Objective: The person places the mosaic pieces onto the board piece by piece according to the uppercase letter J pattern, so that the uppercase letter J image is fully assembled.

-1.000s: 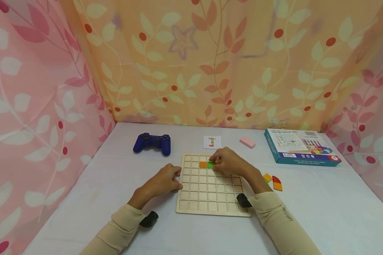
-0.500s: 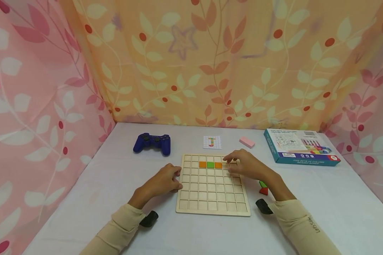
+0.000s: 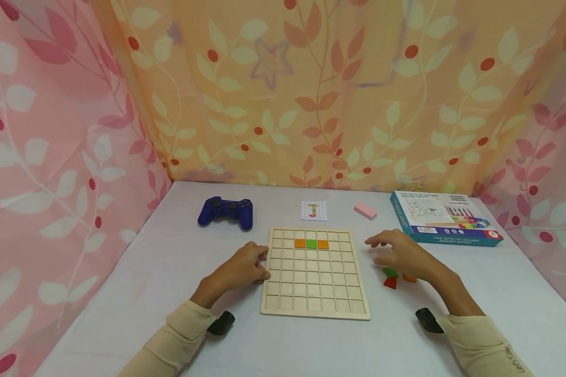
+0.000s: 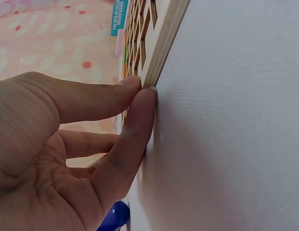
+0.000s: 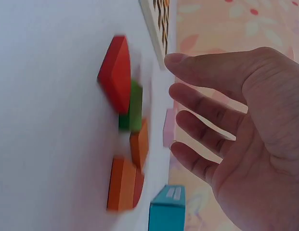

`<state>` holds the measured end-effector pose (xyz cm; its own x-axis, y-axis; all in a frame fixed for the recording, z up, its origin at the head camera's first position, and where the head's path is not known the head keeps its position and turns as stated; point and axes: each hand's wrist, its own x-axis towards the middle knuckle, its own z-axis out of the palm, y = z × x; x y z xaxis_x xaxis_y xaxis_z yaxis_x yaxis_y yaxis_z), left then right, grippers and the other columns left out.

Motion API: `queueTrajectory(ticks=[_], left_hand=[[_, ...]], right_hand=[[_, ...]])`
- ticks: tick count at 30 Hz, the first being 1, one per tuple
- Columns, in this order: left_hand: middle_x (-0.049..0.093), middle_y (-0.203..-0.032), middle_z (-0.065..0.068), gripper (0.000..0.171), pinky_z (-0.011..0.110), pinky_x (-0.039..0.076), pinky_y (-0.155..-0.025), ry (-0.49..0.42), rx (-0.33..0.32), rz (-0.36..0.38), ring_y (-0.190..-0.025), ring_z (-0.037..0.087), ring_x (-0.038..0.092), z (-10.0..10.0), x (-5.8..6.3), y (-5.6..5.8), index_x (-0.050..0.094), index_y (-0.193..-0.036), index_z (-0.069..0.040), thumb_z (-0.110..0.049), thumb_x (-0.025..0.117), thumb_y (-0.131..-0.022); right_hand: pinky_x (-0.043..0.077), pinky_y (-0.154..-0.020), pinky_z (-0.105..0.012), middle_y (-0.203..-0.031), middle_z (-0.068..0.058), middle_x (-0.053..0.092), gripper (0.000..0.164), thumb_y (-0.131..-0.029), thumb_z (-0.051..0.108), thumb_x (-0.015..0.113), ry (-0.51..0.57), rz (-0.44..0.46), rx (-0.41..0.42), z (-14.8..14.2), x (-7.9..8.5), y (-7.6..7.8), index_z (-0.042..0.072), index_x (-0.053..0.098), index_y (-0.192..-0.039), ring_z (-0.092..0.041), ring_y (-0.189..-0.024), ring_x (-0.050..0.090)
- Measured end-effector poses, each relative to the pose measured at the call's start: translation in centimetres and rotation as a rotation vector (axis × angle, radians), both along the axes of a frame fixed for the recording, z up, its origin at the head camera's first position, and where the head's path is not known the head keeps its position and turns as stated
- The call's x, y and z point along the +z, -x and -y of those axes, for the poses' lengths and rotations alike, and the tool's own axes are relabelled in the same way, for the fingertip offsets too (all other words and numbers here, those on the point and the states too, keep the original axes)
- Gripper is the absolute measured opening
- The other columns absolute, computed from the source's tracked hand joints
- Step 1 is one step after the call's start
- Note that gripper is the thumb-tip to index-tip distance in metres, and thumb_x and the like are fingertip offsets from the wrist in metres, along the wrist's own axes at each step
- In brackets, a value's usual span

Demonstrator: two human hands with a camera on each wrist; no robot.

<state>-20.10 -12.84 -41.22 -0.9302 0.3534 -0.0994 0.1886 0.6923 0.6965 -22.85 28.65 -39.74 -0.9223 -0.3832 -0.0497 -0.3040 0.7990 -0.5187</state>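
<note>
A pale wooden grid board [image 3: 313,285] lies on the table with two orange squares and one green square [image 3: 311,244] in a row. At its left edge, my left hand [image 3: 239,267] holds the rim; in the left wrist view thumb and fingertip [image 4: 144,103] touch the edge. To the right of the board, my right hand [image 3: 403,255] hovers with loosely bent fingers and nothing between them. Below it lie a red piece [image 5: 118,74], a green piece [image 5: 132,108] and orange pieces [image 5: 122,185], partly hidden by the hand in the head view.
Behind the board lie a pattern card [image 3: 314,210] with a coloured figure and a pink block [image 3: 365,210]. A blue game controller [image 3: 226,212] sits at the back left. A flat teal box [image 3: 448,217] lies at the back right. Patterned curtains [image 3: 283,104] surround the table.
My right hand has left the orange square beside the green one and moved right, off the board to above the loose pieces. My left hand has stayed at the board's edge.
</note>
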Motion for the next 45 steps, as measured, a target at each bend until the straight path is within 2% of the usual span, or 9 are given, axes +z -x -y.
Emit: queueTrajectory(ticks=[5, 9, 11, 18, 21, 27, 32, 41, 45], left_hand=[[0.058, -0.116, 0.014, 0.056, 0.038, 0.047, -0.087, 0.004, 0.004, 0.003, -0.097, 0.021, 0.054, 0.1, 0.1, -0.1, 0.061, -0.136, 0.009, -0.005, 0.086, -0.087], [0.057, -0.116, 0.014, 0.056, 0.037, 0.047, -0.086, 0.009, 0.010, 0.006, -0.097, 0.021, 0.054, 0.1, 0.1, -0.1, 0.061, -0.136, 0.009, -0.005, 0.086, -0.088], [0.057, -0.116, 0.014, 0.055, 0.037, 0.047, -0.086, 0.010, 0.011, 0.006, -0.097, 0.021, 0.054, 0.1, 0.1, -0.1, 0.061, -0.135, 0.008, -0.005, 0.086, -0.088], [0.054, -0.110, 0.015, 0.032, 0.034, 0.045, -0.077, -0.018, 0.008, 0.011, -0.091, 0.021, 0.054, 0.0, -0.1, 0.2, 0.062, -0.108, 0.002, -0.002, 0.085, -0.087], [0.054, -0.111, 0.015, 0.032, 0.035, 0.046, -0.079, -0.018, 0.009, 0.012, -0.093, 0.021, 0.054, 0.1, -0.2, 0.2, 0.062, -0.109, 0.001, -0.003, 0.085, -0.087], [0.055, -0.114, 0.015, 0.037, 0.038, 0.047, -0.084, -0.013, 0.009, 0.009, -0.096, 0.022, 0.054, 0.1, -0.3, 0.2, 0.063, -0.116, 0.003, -0.003, 0.086, -0.087], [0.057, -0.115, 0.014, 0.048, 0.040, 0.047, -0.089, 0.002, 0.002, 0.000, -0.098, 0.022, 0.054, 0.0, -0.2, 0.1, 0.064, -0.129, 0.006, -0.004, 0.086, -0.087], [0.057, -0.116, 0.015, 0.048, 0.041, 0.047, -0.088, 0.001, -0.005, 0.001, -0.099, 0.023, 0.053, 0.0, 0.1, 0.0, 0.063, -0.128, 0.007, -0.005, 0.086, -0.087], [0.057, -0.116, 0.015, 0.046, 0.041, 0.047, -0.088, -0.004, -0.006, 0.001, -0.099, 0.023, 0.053, 0.0, 0.2, -0.1, 0.063, -0.125, 0.006, -0.005, 0.087, -0.087]], right_hand=[[0.051, -0.099, -0.062, -0.124, -0.008, 0.071, 0.040, -0.094, 0.018, 0.078, -0.008, 0.003, -0.030, -1.9, 0.0, -0.7, 0.011, 0.072, -0.133, -0.034, -0.121, 0.058], [0.055, -0.095, -0.058, -0.124, -0.009, 0.071, 0.040, -0.092, 0.017, 0.079, -0.011, 0.019, -0.049, -2.7, -0.1, -1.2, 0.011, 0.073, -0.131, -0.034, -0.119, 0.058], [0.057, -0.092, -0.053, -0.124, -0.011, 0.071, 0.041, -0.091, 0.017, 0.080, -0.013, 0.024, -0.053, -3.1, -0.2, -1.3, 0.010, 0.074, -0.131, -0.033, -0.117, 0.058], [0.054, -0.079, -0.029, -0.116, -0.008, 0.072, 0.042, -0.089, 0.013, 0.082, -0.025, 0.011, -0.039, -3.9, -0.5, -1.4, 0.007, 0.075, -0.130, -0.025, -0.106, 0.058], [0.055, -0.074, -0.025, -0.110, -0.006, 0.071, 0.042, -0.089, 0.013, 0.082, -0.019, 0.024, -0.042, -4.0, -0.6, -1.5, 0.005, 0.074, -0.129, -0.024, -0.103, 0.057], [0.058, -0.071, -0.025, -0.104, -0.004, 0.070, 0.039, -0.088, 0.014, 0.083, -0.011, 0.047, -0.058, -4.3, -0.7, -1.5, 0.004, 0.076, -0.125, -0.024, -0.100, 0.058], [0.057, -0.074, -0.025, -0.104, -0.002, 0.071, 0.035, -0.090, 0.017, 0.082, -0.038, 0.045, -0.061, -4.5, -0.8, -1.8, 0.005, 0.078, -0.123, -0.022, -0.100, 0.059], [0.057, -0.070, -0.025, -0.105, -0.003, 0.070, 0.035, -0.092, 0.023, 0.081, -0.030, 0.018, -0.064, -3.9, -0.4, -1.8, 0.006, 0.078, -0.122, -0.024, -0.102, 0.058], [0.057, -0.075, -0.028, -0.106, -0.002, 0.070, 0.033, -0.092, 0.023, 0.081, -0.028, 0.008, -0.050, -2.9, -0.2, -1.4, 0.008, 0.079, -0.121, -0.024, -0.104, 0.058]])
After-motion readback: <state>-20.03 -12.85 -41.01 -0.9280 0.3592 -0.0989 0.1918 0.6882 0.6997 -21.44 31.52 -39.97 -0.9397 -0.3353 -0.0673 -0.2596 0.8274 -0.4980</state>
